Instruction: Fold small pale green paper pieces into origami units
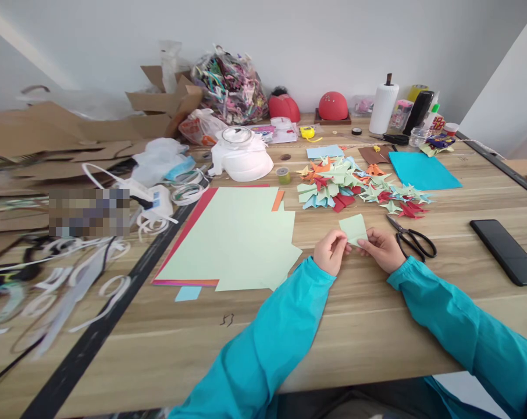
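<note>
A small pale green paper piece (353,228) is pinched between both my hands just above the wooden table (359,326). My left hand (330,252) grips its lower left edge with closed fingers. My right hand (381,249) holds its lower right edge, fingers closed too. Both arms wear teal sleeves. To the left lies a stack of large pale green sheets (237,238) over red paper. Behind the hands sits a heap of folded paper figures (355,189) in green, red, orange and blue.
Black scissors (412,235) lie right of my right hand, and a dark phone (505,251) further right. A teal sheet (423,170), paper towel roll (383,107), white container (241,154), cardboard (54,134) and white strips (80,279) crowd the back and left.
</note>
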The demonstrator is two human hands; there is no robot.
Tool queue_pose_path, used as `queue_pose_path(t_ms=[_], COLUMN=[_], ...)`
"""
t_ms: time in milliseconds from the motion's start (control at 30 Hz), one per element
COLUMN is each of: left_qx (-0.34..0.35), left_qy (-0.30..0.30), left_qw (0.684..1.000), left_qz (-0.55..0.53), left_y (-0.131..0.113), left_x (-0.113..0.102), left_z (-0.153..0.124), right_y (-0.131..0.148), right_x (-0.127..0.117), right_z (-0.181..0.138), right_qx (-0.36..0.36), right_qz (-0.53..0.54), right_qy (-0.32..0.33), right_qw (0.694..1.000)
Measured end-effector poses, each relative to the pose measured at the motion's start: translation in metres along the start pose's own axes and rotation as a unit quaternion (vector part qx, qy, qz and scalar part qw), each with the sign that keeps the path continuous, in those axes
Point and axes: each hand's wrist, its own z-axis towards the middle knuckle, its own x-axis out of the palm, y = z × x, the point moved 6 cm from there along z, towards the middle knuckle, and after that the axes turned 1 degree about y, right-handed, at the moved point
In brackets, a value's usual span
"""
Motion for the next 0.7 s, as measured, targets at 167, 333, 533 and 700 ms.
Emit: queue_pose_path(t_ms=[167,333,533,700], left_qx=[-0.029,-0.046,-0.047,-0.058], left_qy=[0.01,-0.021,-0.031,-0.028], left_qw=[0.999,0.997,0.997,0.996], left_qz=[-0.04,-0.054,-0.056,-0.059], left_y=[0.0058,0.0099,0.0084,0.0077], left_x=[0.0043,0.0024,0.0016,0.0013], left_z=[0.0009,0.0024,0.0023,0.0019], right_y=[0.0,0.0019,0.003,0.0012], right_x=[0.001,0.0025,0.0023,0.002], right_z=[0.0003,-0.0002,-0.0009,-0.0004], right_qx=[0.002,0.005,0.01,0.013], right_qz=[0.016,0.019,0.022,0.025], right_qy=[0.008,0.022,0.018,0.017], right_qw=[1.0,1.0,1.0,0.999])
